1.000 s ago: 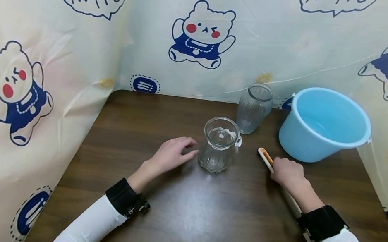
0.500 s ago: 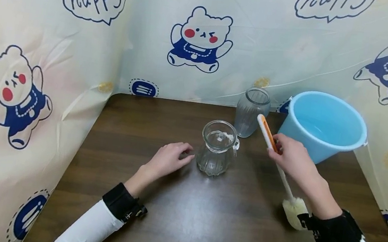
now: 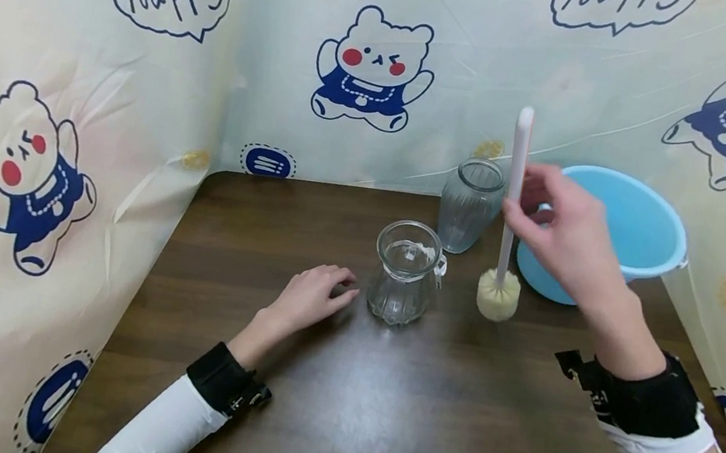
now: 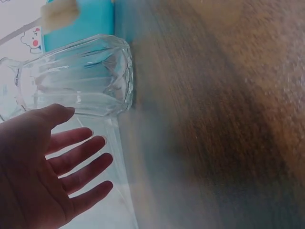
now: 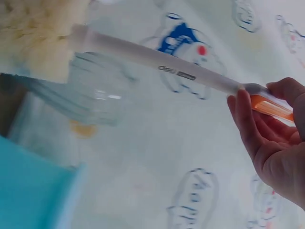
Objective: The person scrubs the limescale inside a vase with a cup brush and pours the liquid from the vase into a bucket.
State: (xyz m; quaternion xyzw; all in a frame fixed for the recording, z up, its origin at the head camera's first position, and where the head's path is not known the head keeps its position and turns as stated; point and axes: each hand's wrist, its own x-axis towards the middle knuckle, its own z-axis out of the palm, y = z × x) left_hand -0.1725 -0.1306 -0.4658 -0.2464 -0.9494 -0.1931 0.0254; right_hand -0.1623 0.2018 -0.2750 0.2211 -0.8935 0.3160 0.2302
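Note:
A long-handled cleaning brush with a cream sponge-like head hangs upright, head down, above the table. My right hand pinches its white and orange handle between thumb and fingers. Left of the brush stands a clear glass jar with a flared rim and a white tie round its neck. Just beside that jar, my left hand has its fingers spread and relaxed, holding nothing. In the left wrist view the thumb appears close to the glass; whether it touches cannot be told.
Behind the jar stands a taller ribbed glass vase. A light blue bucket is at the back right, partly hidden by my right hand. The brown wooden table ends at a patterned cloth backdrop.
The brush has risen from lying on the table and swung upright, head down, as my right hand lifted it. My left hand stays almost where it was beside the jar.

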